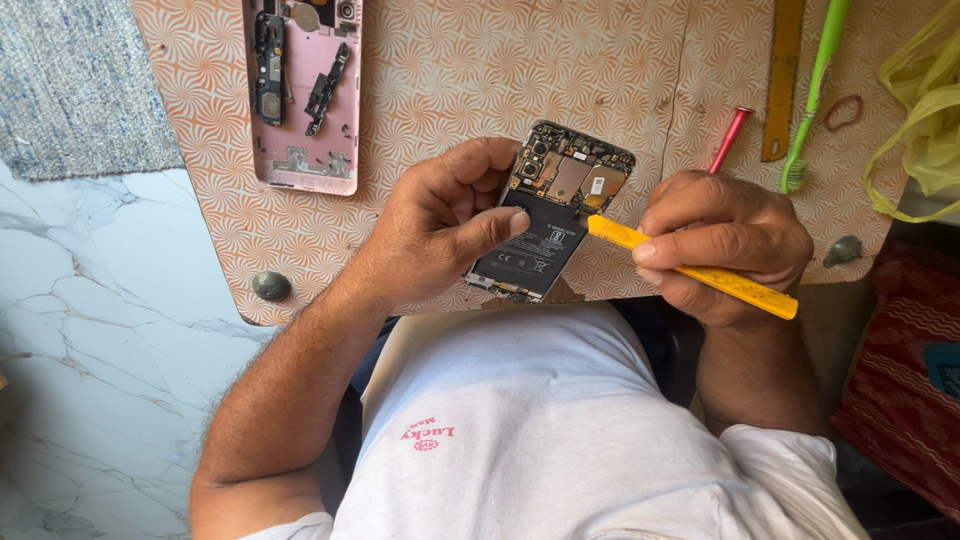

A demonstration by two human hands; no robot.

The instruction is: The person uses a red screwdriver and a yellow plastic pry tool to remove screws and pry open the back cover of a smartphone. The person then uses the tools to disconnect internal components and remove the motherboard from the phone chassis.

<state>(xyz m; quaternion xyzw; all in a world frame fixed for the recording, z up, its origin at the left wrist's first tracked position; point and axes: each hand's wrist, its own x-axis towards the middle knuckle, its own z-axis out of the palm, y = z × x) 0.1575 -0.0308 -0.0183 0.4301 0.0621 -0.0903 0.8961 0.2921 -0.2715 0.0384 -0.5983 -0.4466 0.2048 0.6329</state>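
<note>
Left hand (pixel 440 225) clamped around the opened phone (pixel 553 210), fingers behind its far edge and thumb pressed flat on the black battery (pixel 535 255). Held tilted, just above the near edge of the patterned worktop (pixel 450 70), close to the white shirt (pixel 520 420). Above the thumb, exposed circuit board with camera modules and copper-coloured shields visible.

Right hand (pixel 725 245) closed tight on a yellow flat pry tool (pixel 690 265), fingers folded together over its middle. Tip of the tool touching the phone at the upper right side of the battery, just beside the left thumb; back end sticking out past the right grip toward the near side.

Well apart from the left grip, on the far side: pink phone back cover (pixel 305 95) lying flat with small black parts on it. Near the right grip, on the far side: red pen-like tool (pixel 730 140), a ruler (pixel 782 80), a green toothbrush (pixel 815 90), a rubber band (pixel 843 112). Further out to the right: yellow plastic bag (pixel 920 100). Two small grey stones (pixel 271 286) on the worktop, one beside each forearm.
</note>
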